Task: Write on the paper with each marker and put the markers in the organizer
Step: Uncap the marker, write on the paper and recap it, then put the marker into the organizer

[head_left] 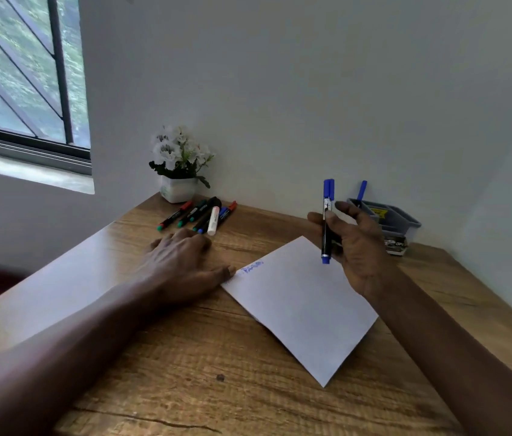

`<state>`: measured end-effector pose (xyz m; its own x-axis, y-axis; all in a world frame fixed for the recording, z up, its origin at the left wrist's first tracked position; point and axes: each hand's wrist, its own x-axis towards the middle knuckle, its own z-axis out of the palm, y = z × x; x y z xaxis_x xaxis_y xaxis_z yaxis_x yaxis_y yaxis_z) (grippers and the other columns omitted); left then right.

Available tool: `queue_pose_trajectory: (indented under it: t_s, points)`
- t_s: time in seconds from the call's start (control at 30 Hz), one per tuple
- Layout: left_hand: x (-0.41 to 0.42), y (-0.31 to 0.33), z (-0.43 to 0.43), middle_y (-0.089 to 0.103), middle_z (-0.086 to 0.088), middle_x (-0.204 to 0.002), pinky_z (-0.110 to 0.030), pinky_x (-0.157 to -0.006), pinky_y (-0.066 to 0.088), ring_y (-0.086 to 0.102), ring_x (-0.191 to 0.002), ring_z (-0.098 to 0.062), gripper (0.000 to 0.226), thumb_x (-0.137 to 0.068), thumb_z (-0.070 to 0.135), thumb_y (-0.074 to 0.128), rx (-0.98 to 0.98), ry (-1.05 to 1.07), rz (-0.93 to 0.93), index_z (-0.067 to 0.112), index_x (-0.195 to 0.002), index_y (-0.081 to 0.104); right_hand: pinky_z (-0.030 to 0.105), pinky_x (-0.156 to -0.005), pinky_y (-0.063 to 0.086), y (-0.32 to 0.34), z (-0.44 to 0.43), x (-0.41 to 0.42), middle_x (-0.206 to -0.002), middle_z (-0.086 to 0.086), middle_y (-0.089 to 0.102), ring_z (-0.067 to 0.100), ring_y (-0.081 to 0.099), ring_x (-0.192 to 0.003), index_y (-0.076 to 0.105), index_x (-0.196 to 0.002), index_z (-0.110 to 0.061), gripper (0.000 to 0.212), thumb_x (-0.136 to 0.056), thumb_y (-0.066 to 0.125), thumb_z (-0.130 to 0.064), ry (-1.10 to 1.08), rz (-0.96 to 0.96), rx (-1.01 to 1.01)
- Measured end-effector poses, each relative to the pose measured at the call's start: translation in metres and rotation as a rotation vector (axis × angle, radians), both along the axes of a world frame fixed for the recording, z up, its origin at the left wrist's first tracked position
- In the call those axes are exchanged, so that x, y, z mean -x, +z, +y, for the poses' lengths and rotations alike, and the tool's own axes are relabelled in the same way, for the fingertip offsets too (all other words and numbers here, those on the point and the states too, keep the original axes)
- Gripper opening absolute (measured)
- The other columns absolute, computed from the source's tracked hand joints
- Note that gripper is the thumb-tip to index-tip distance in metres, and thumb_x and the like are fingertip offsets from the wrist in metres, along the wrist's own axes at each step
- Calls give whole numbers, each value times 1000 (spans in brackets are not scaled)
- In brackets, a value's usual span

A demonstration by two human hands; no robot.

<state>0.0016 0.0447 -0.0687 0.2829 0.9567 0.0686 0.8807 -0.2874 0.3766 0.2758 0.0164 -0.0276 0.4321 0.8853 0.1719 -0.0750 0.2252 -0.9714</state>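
Two hands: right hand (362, 247) grips a blue marker (326, 243) upright over the paper (302, 309); left hand (182, 261) lies flat, thumb touching its corner.

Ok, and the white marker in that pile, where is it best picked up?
Probably its near end, pinched from above: the white marker lies flat and that end pokes clear, while a black marker and a blue-capped marker crowd its far half.

White paper (305, 309) bears blue scribble at its left corner. The marker (326, 247) is black with blue ends. Grey organizer (401, 223), brown wood-grain table (185, 357), white flowers (173, 149).
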Motion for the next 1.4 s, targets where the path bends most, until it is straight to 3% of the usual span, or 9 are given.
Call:
queue_pose_trajectory:
  t_s: [0.13,0.43,0.53,0.77,0.97,1.17,1.23,1.33,1.4]
  points:
    - [-1,2,0,32,0,-159,-50,-120,24,33,-145,-24,86,-79,85,47,1,-8,35,35,-149,38,17,-67,55,8,3,-24,-103,4,77,8,72,-87,67,-121,-9,25,-96,67,-11,-178,-218,-100]
    - [-3,4,2,33,0,-158,-53,-115,25,27,-147,-27,84,-78,88,42,-22,-24,78,39,-147,40,44,-87,61,46,50,-88,-93,2,75,21,75,-87,69,-98,-20,13,-87,75,-23,-637,-607,-102]
    - [-2,3,3,33,2,-159,-52,-114,26,27,-146,-25,83,-77,88,39,-54,-28,72,40,-145,41,29,-83,53,57,72,-96,-100,6,75,24,72,-94,69,-105,-11,18,-90,71,-19,-705,-724,-42]
    - [-2,3,5,31,4,-160,-53,-113,25,25,-148,-24,86,-76,90,37,-46,-41,80,41,-147,38,30,-75,45,43,107,-105,-105,18,73,34,69,-99,71,-105,-1,21,-90,70,-16,-661,-886,243]
    - [-2,1,6,32,4,-159,-54,-113,25,26,-147,-24,84,-77,89,40,-51,-43,67,41,-146,38,36,-81,56,32,114,-115,-94,10,76,28,72,-93,76,-93,-7,29,-77,82,-29,-643,-846,359]
    - [-2,4,7,28,3,-162,-55,-114,23,23,-148,-26,86,-76,89,42,-21,-50,74,41,-148,37,40,-86,58,33,122,-122,-103,13,73,30,71,-97,72,-104,-3,42,-75,84,-32,-593,-849,493]
    - [-2,4,8,27,3,-162,-55,-115,23,22,-149,-26,87,-76,89,42,-17,-50,74,40,-148,37,42,-88,56,31,116,-116,-105,13,73,33,68,-104,71,-106,-5,36,-78,78,-28,-651,-942,431]
    - [-2,3,8,27,2,-162,-55,-115,23,22,-148,-26,86,-77,88,43,-17,-54,69,40,-148,37,46,-90,49,23,105,-92,-108,13,69,38,59,-110,67,-113,-14,29,-86,68,-25,-782,-1250,129]
    - [-1,2,8,28,2,-161,-54,-115,23,23,-148,-25,86,-77,88,43,-19,-61,65,40,-148,37,46,-87,47,14,103,-69,-104,9,68,35,58,-106,67,-112,-16,26,-87,67,-25,-689,-1413,-71]
